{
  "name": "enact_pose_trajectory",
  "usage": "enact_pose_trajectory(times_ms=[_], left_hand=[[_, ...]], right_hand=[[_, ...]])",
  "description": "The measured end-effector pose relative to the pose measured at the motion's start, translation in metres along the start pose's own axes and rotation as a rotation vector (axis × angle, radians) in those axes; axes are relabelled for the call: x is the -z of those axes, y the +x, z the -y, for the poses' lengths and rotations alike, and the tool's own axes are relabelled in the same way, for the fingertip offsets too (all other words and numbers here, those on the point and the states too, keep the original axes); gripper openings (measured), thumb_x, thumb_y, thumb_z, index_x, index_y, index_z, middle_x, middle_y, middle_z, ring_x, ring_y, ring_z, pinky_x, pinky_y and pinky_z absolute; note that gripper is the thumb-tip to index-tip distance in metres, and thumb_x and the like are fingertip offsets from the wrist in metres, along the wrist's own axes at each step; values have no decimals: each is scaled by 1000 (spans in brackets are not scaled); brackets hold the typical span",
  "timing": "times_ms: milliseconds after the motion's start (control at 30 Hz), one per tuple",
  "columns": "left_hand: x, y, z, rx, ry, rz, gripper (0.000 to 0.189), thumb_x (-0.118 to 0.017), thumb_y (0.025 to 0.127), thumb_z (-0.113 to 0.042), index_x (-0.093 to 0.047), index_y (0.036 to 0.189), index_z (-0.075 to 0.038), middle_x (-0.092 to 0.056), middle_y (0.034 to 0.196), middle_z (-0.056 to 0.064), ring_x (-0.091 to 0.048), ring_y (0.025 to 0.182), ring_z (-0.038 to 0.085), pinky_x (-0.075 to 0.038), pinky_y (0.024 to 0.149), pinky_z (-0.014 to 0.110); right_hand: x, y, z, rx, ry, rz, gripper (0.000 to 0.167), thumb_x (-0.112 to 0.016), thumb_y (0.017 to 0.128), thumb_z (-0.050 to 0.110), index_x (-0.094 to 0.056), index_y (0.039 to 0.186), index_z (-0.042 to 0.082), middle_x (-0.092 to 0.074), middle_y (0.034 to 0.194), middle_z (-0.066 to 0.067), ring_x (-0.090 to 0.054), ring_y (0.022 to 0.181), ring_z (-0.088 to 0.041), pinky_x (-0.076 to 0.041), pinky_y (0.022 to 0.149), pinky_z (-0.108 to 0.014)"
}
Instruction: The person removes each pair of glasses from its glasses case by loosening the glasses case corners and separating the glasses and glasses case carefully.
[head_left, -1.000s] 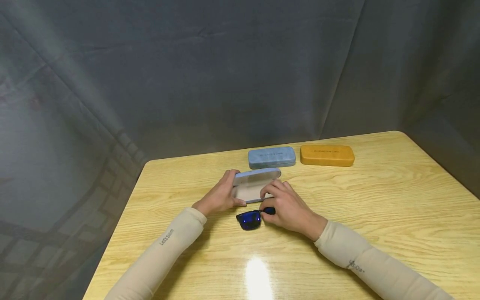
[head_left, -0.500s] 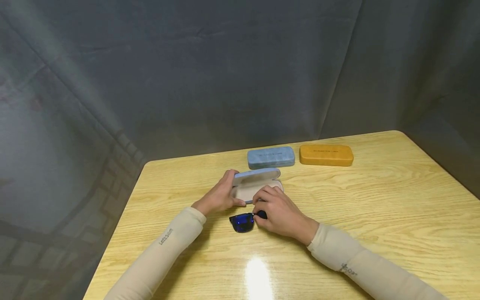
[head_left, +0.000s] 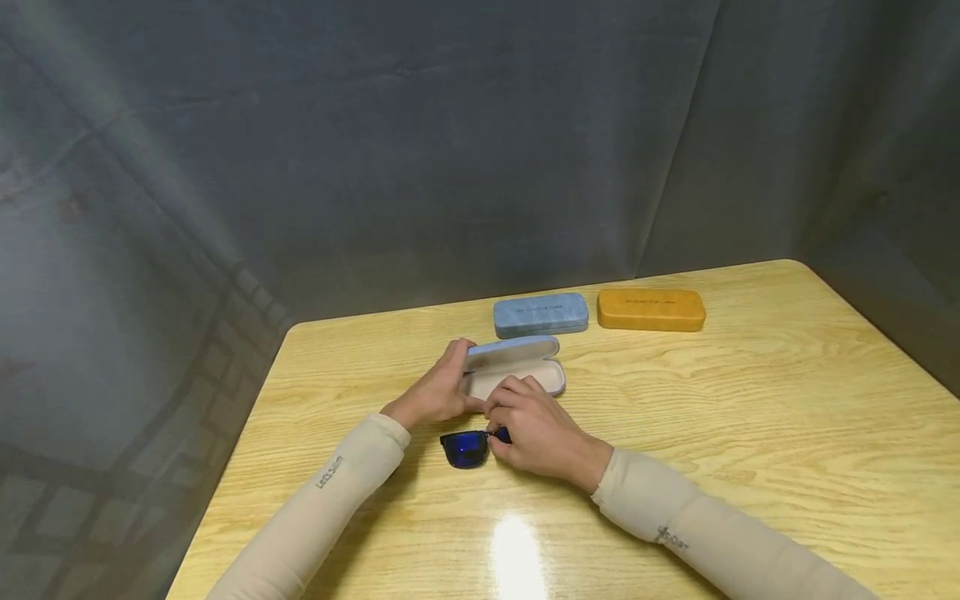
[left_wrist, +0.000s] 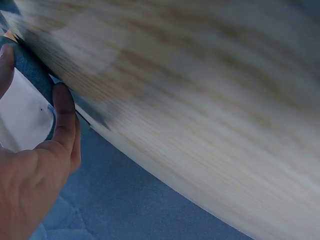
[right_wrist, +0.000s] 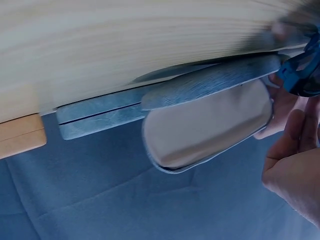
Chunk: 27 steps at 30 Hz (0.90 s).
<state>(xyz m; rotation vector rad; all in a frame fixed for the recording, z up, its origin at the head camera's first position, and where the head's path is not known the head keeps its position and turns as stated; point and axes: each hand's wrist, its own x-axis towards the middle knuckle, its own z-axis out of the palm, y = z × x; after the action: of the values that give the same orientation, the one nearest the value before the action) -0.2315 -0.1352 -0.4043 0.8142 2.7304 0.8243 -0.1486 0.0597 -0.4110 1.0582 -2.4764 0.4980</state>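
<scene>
My left hand (head_left: pixel 441 388) grips the left end of an open blue glasses case (head_left: pixel 555 377), thumb at the front rim and fingers behind the raised lid. The pale lining (left_wrist: pixel 22 117) shows beside that thumb and fingers in the left wrist view. Just in front of the case, my right hand (head_left: pixel 538 432) pinches a pair of dark sunglasses (head_left: pixel 466 450) near the middle of the frame. One blue mirrored lens sticks out to the left; the other is mostly covered by the fingers. In the right wrist view the sunglasses (right_wrist: pixel 300 75) overlap the case's end.
Behind the open case lie a closed blue glasses case (head_left: pixel 542 315) and, right of it, a closed orange one (head_left: pixel 651 309). All stand on a light wooden table (head_left: pixel 750 400). A grey cloth (head_left: pixel 465 167) hangs along the table's back edge.
My right hand has slid left with the sunglasses along the front of the open case, uncovering more of its right end. The left hand and the case have stayed in place.
</scene>
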Motion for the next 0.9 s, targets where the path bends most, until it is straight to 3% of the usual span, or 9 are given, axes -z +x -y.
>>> enact_pose_trajectory(times_ms=[300,533,900], left_hand=[[1,2,1,14,4,1,78,-84,80,-14,-33,138,-9,-40,139,15,-47,128,29,-42,109,43],[2,3,2,-6,4,12,71,-76,81,-2,-34,137,-8,-40,138,16,-48,124,29,-43,107,43],[2,3,5,-27,-18,11,71,-76,81,-3,-34,137,-8,-40,136,16,-48,122,30,-44,106,44]], right_hand=[[-8,11,12,16,11,46,8,-75,81,26,-71,77,21,-66,92,12,-53,97,-9,-40,86,-28],[-12,15,22,33,3,66,10,-74,82,29,-69,77,22,-64,90,13,-52,95,-9,-39,85,-27],[-13,15,27,45,-47,64,11,-72,83,32,-65,81,24,-64,99,9,-53,101,-12,-38,87,-30]])
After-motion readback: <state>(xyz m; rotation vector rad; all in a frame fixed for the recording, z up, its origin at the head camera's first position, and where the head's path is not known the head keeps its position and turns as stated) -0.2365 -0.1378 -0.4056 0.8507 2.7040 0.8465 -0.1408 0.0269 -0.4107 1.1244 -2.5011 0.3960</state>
